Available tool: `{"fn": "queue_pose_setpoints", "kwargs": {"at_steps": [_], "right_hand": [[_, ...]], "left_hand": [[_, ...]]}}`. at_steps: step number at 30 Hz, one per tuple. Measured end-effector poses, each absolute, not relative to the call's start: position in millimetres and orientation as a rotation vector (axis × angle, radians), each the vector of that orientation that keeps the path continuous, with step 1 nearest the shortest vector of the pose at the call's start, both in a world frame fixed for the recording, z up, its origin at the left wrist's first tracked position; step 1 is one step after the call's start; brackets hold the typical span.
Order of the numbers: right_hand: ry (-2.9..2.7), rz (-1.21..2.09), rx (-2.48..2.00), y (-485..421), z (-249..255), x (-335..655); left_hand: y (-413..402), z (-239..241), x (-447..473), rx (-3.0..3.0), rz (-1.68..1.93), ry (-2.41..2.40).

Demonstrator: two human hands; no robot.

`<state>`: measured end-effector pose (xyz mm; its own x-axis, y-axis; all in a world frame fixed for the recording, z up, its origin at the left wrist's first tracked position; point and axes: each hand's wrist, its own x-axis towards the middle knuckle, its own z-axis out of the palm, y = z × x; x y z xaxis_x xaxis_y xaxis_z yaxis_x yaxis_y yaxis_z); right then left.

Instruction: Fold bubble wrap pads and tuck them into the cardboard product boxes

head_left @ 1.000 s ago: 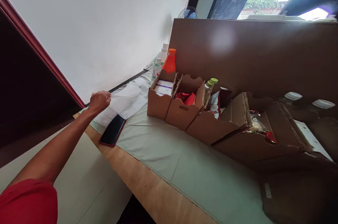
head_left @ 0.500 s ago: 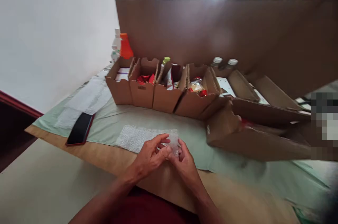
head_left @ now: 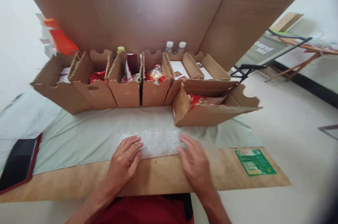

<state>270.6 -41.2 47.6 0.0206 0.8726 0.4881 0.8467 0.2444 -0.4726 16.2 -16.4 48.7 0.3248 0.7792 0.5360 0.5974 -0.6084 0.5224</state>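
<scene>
A sheet of bubble wrap (head_left: 155,142) lies flat between the fingers of the left hand (head_left: 124,162) and right hand (head_left: 194,164). Beyond the fingertips stands a row of cardboard boxes (head_left: 124,88); a phone (head_left: 16,162) lies far left, a leaflet (head_left: 255,161) right.

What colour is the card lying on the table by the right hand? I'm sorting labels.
Green, with pale printed panels: the card shows in the head view, near the right hand.

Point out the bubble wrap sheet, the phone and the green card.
bubble wrap sheet (head_left: 155,141), head view, bare middle between the hands.
phone (head_left: 16,159), head view, dark screen.
green card (head_left: 255,162), head view, printed face.
</scene>
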Motion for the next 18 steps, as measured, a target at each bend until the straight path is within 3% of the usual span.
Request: {"fn": "queue_pose_setpoints", "kwargs": {"at_steps": [6, 11, 18], "right_hand": [[-2.19, 0.269, -1.502, 18.7, 29.0, 197.8], [-2.086, 0.442, -1.617, -0.8, 10.3, 235.0], [-1.681, 0.124, -1.95, -84.9, 20.0, 380.7]], "left_hand": [[13.6, 14.0, 15.6, 2.77, 0.728, 1.326], [22.3, -16.9, 0.9, 2.884, 0.399, 1.367], [7.1, -6.7, -41.8, 2.75, 0.656, 1.386]]}}
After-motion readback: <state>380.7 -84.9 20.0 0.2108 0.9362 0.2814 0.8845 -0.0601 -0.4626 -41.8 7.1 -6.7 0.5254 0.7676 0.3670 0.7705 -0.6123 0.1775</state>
